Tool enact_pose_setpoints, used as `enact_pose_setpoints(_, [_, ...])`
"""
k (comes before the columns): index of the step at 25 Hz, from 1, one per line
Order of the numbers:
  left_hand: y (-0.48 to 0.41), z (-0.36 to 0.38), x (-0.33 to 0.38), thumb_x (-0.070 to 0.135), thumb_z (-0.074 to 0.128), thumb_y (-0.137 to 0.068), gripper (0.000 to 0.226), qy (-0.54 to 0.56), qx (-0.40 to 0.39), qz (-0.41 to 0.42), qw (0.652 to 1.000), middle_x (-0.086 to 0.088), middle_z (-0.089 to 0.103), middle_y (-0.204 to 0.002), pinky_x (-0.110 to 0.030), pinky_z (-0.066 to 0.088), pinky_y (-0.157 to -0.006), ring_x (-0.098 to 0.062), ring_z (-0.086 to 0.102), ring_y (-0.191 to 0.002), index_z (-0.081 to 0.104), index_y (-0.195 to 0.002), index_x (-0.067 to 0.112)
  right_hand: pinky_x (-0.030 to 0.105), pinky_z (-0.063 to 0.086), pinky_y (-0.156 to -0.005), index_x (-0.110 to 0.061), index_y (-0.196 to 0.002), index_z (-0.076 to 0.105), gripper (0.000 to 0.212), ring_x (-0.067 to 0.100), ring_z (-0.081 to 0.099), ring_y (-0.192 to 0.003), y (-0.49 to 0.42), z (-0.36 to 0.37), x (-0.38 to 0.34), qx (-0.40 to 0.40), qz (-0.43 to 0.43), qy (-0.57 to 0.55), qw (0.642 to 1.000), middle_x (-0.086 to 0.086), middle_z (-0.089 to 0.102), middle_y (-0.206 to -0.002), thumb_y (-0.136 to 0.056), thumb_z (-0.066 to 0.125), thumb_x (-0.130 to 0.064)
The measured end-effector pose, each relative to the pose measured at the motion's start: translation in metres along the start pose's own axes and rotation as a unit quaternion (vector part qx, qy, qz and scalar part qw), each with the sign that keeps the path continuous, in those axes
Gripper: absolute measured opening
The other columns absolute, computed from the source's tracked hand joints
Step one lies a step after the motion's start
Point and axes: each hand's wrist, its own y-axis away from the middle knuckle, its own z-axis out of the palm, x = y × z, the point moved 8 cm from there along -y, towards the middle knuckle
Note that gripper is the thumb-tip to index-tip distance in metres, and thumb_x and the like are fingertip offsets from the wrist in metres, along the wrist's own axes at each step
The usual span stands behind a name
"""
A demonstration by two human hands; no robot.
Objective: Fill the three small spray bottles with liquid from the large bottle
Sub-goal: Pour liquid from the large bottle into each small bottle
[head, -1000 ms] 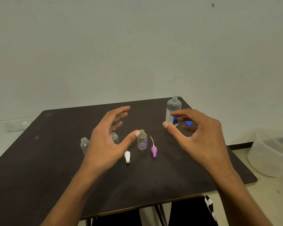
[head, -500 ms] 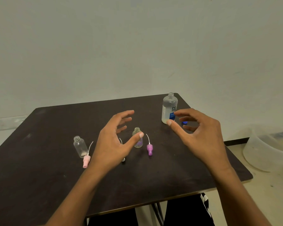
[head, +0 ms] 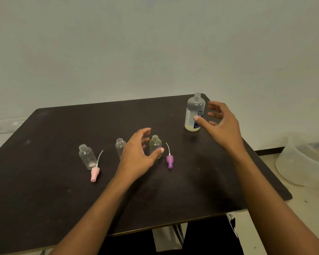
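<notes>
Three small clear spray bottles stand uncapped on the dark table (head: 44,190): the left one (head: 87,157), the middle one (head: 120,146) partly behind my left hand, and the right one (head: 155,144). My left hand (head: 138,155) hovers with spread fingers around the right small bottle, thumb in front of it. The large bottle (head: 194,113), uncapped with a blue label and a little liquid, stands at the back right. My right hand (head: 221,124) is spread beside it, thumb in front of the label, holding nothing.
A pink spray cap (head: 95,173) lies by the left bottle and a purple one (head: 169,160) right of the right bottle. A translucent plastic tub (head: 302,161) sits on the floor to the right. A pale wall runs behind the table.
My right hand has moved back and right toward the large bottle. My left hand has closed in on the right small bottle. The view has shifted slightly.
</notes>
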Motion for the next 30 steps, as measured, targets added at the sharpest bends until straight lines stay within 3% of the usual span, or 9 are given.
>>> enact_pose_setpoints(2, [-0.004,0.005,-0.005,0.034,0.088,-0.080,0.079,0.002,0.002,-0.008,1.000,0.012,0.059,-0.142,-0.028,0.052,-0.107,-0.003,0.060,-0.125,0.050,-0.149,0.025,0.035,0.056,-0.104,-0.026,-0.149,0.049,0.083,0.014,0.061,-0.128,-0.018,0.009,0.015,-0.007,0.014,0.007,1.000,-0.005,0.057,-0.148,-0.079,0.088,-0.048])
enact_pose_setpoints(5, [-0.007,0.011,-0.010,0.030,0.089,-0.081,0.078,0.008,-0.006,-0.024,1.000,0.014,0.059,-0.138,-0.009,0.046,-0.095,0.001,0.059,-0.119,0.050,-0.149,0.023,0.041,0.053,-0.109,-0.027,-0.154,0.041,0.095,0.017,0.057,-0.134,-0.041,0.022,0.035,-0.019,0.035,0.028,0.999,-0.003,0.051,-0.156,-0.076,0.089,-0.054])
enact_pose_setpoints(7, [-0.009,0.013,-0.013,0.027,0.089,-0.081,0.076,0.021,-0.006,-0.034,0.999,0.013,0.061,-0.136,-0.004,0.047,-0.088,0.002,0.062,-0.115,0.051,-0.147,0.022,0.043,0.052,-0.111,-0.026,-0.155,0.039,0.099,0.018,0.057,-0.135,-0.052,0.030,0.046,-0.030,0.046,0.023,0.998,-0.002,0.051,-0.156,-0.074,0.090,-0.054])
enact_pose_setpoints(13, [-0.012,0.016,-0.022,0.025,0.089,-0.081,0.062,0.017,-0.009,-0.042,0.999,0.014,0.068,-0.124,-0.018,0.058,-0.091,0.003,0.066,-0.112,0.060,-0.135,0.022,0.044,0.053,-0.110,-0.024,-0.150,0.046,0.094,0.017,0.060,-0.130,-0.066,0.050,0.066,-0.075,0.063,0.005,0.995,-0.001,0.059,-0.147,-0.072,0.093,-0.048])
enact_pose_setpoints(18, [-0.012,0.017,-0.022,0.025,0.089,-0.081,0.049,0.007,-0.004,-0.045,0.999,0.015,0.072,-0.109,-0.011,0.056,-0.087,0.006,0.068,-0.103,0.065,-0.124,0.024,0.036,0.054,-0.107,-0.019,-0.143,0.053,0.079,0.017,0.063,-0.127,-0.068,0.052,0.068,-0.078,0.050,0.017,0.996,0.000,0.064,-0.140,-0.077,0.092,-0.039])
enact_pose_setpoints(27, [-0.010,0.015,-0.018,0.023,0.090,-0.080,0.041,0.020,-0.001,-0.052,0.998,0.014,0.074,-0.101,-0.013,0.057,-0.086,0.007,0.070,-0.096,0.067,-0.113,0.027,0.019,0.049,-0.089,-0.017,-0.137,0.059,0.071,0.010,0.063,-0.111,-0.067,0.045,0.056,-0.061,0.040,0.034,0.997,0.001,0.069,-0.132,-0.078,0.092,-0.035])
enact_pose_setpoints(30, [-0.010,0.009,-0.008,0.023,0.089,-0.081,0.042,0.031,0.002,-0.040,0.999,0.014,0.074,-0.103,-0.013,0.057,-0.087,0.009,0.069,-0.096,0.067,-0.116,0.026,0.011,0.050,-0.076,-0.019,-0.135,0.060,0.067,0.007,0.063,-0.106,-0.065,0.038,0.039,-0.063,0.031,0.022,0.997,-0.006,0.067,-0.121,-0.078,0.092,-0.034])
